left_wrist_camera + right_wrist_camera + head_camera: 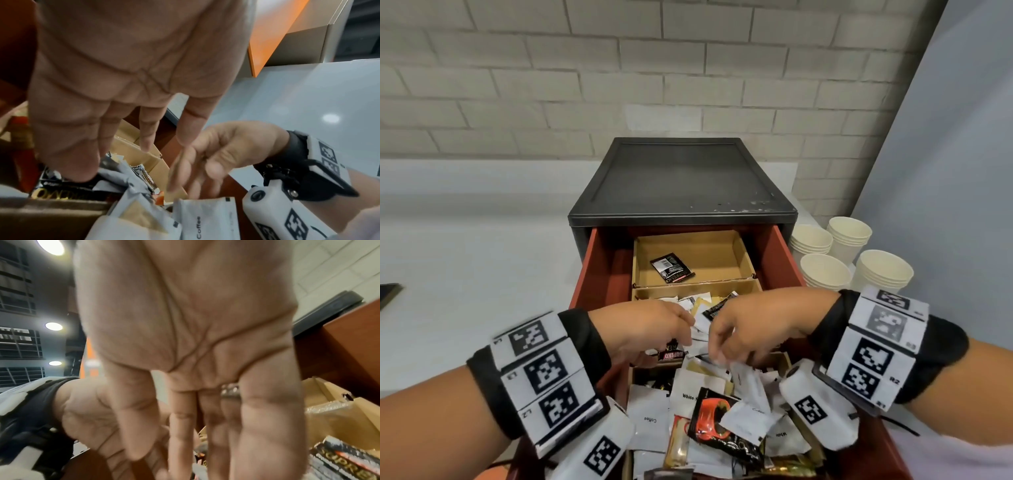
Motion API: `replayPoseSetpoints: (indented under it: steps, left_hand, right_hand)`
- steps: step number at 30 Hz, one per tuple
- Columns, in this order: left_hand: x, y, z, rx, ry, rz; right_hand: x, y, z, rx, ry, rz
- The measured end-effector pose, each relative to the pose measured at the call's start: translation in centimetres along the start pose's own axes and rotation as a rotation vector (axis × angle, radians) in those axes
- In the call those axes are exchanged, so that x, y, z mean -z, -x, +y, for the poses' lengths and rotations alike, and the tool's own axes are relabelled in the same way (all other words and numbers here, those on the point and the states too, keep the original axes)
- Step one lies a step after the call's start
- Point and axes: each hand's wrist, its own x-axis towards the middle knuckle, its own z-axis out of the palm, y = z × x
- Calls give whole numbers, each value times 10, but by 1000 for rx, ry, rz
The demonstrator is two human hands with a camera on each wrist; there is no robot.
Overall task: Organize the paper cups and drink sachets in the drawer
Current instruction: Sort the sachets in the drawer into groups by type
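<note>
Head view: a red drawer (779,260) stands pulled out of a dark cabinet (681,185) at the centre of the frame. Its far cardboard compartment (709,246) holds one black sachet (672,268); the nearer compartments, at lower centre, are heaped with mixed drink sachets (709,411), white, black and gold. Four stacks of paper cups (851,255) stand on the counter at right, just beside the drawer. The left hand (650,330) and right hand (753,330) meet palm-down over the middle of the heap, fingers bent downward into the packets.

Left wrist view: the left hand (123,73) fills the upper left, fingers (150,129) nearly straight and spread. Its thumb presses on a black sachet (68,186) at lower left; whether anything is pinched cannot be told. The right hand (213,162) at centre right is blurred, fingers loosely curled above a white sachet marked "Coffee" (205,217).

Right wrist view: the right hand (195,337) fills the frame, fingers (267,426) extended down and close together, a ring (230,391) on one. The tips are blurred, so contact cannot be told. A black sachet (345,464) lies at lower right.
</note>
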Motion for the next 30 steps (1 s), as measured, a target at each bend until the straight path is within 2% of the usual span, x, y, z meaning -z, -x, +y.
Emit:
replayPoseSetpoints:
  steps: [4, 7, 10, 11, 15, 17, 18, 20, 22, 26, 28, 30]
  left_hand:
    - [3, -5, 5, 19, 58, 97]
    - [9, -13, 5, 22, 126, 176]
    - [12, -16, 7, 31, 202, 198]
    - [13, -17, 7, 35, 203, 199]
    - [14, -19, 4, 32, 207, 192]
    - [18, -21, 3, 36, 233, 209]
    - [21, -21, 4, 38, 250, 227]
    - [26, -22, 4, 57, 288, 240]
    - [28, -23, 5, 75, 293, 239]
    - [25, -24, 2, 112, 315, 207]
    - [23, -26, 2, 107, 320, 202]
    - [24, -28, 4, 96, 321, 209]
  right_hand:
    - [15, -4, 1, -90, -29, 321]
    - [23, -15, -2, -160, -89, 417]
    - [21, -21, -5, -244, -259, 306]
    - [19, -22, -5, -245, -233, 255]
    - [-1, -20, -6, -131, 425, 136]
    - [-12, -20, -4, -108, 548, 10]
    - [-15, -20, -4, -98, 548, -66]
    - [-19, -21, -4, -120, 401, -202]
    - [-19, -20, -5, -157, 263, -266]
    - [-7, -12, -11, -136, 130, -271]
    - [2, -14, -14, -118, 58, -162]
    - [12, -22, -16, -106, 45, 48]
